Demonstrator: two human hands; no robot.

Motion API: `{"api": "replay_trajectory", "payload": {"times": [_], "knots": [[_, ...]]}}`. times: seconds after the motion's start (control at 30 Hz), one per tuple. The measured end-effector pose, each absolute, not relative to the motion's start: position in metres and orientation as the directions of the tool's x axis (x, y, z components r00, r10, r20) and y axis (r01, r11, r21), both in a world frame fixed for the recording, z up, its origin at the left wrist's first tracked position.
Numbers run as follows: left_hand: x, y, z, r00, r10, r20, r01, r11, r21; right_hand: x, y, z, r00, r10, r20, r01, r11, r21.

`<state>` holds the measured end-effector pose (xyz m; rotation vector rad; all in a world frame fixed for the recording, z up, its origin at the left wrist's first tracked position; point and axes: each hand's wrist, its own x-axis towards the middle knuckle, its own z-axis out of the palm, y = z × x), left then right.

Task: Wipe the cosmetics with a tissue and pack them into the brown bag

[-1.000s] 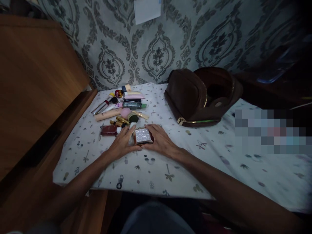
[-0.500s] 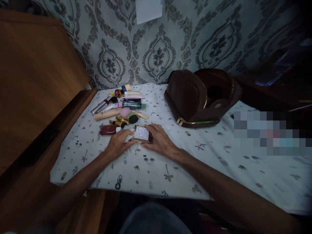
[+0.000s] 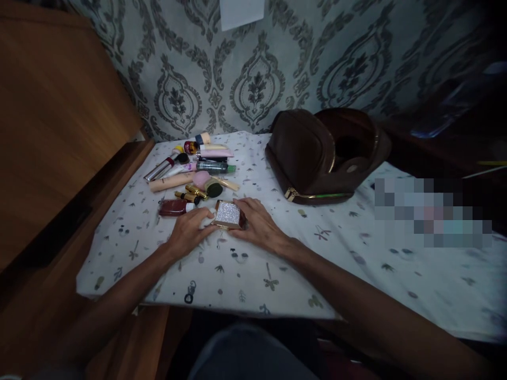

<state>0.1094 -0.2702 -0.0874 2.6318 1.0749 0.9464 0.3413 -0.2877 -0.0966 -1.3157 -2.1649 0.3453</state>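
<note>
A small box (image 3: 228, 214) with a glittery silver top and gold edges lies near the middle of the table. My right hand (image 3: 259, 224) grips its right side, fingers behind and thumb in front. At its left side my left hand (image 3: 192, 229) pinches a crumpled white tissue (image 3: 207, 217) that touches the box edge. Left of the box lies a dark red bottle (image 3: 172, 207), its white cap close to my left fingers. Behind are gold tubes (image 3: 196, 191), a dark round jar (image 3: 214, 189) and a pink sponge (image 3: 202, 180).
Several cosmetic tubes and bottles (image 3: 214, 167) lie farther back on the left. A brown leather bag (image 3: 312, 158) stands unzipped at the back right. The patterned white cloth (image 3: 253, 274) covers the table. A wooden cabinet (image 3: 59, 105) rises on the left, and the wallpapered wall (image 3: 257, 89) is behind.
The view has shifted slightly. My hands keep their hold at the box, and the left fingers with the tissue have moved only a little along its left edge.
</note>
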Motion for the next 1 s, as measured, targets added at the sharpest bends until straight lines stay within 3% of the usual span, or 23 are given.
{"api": "replay_trajectory", "payload": {"times": [0.43, 0.67, 0.8, 1.0], "knots": [[0.105, -0.264, -0.096, 0.531, 0.704, 0.472, 0.597, -0.706, 0.382, 0.357, -0.293, -0.064, -0.396, 0.913, 0.099, 0.728, 0.378, -0.572], [0.108, -0.27, -0.085, 0.6, 0.699, 0.388, 0.574, -0.715, 0.4, 0.352, -0.293, -0.075, -0.428, 0.896, 0.116, 0.698, 0.409, -0.587], [0.11, -0.272, -0.082, 0.611, 0.727, 0.313, 0.637, -0.687, 0.351, 0.352, -0.292, -0.078, -0.436, 0.889, 0.141, 0.685, 0.43, -0.589], [0.109, -0.268, -0.091, 0.607, 0.684, 0.405, 0.581, -0.73, 0.361, 0.346, -0.297, -0.072, -0.353, 0.928, 0.119, 0.721, 0.351, -0.598]]}}
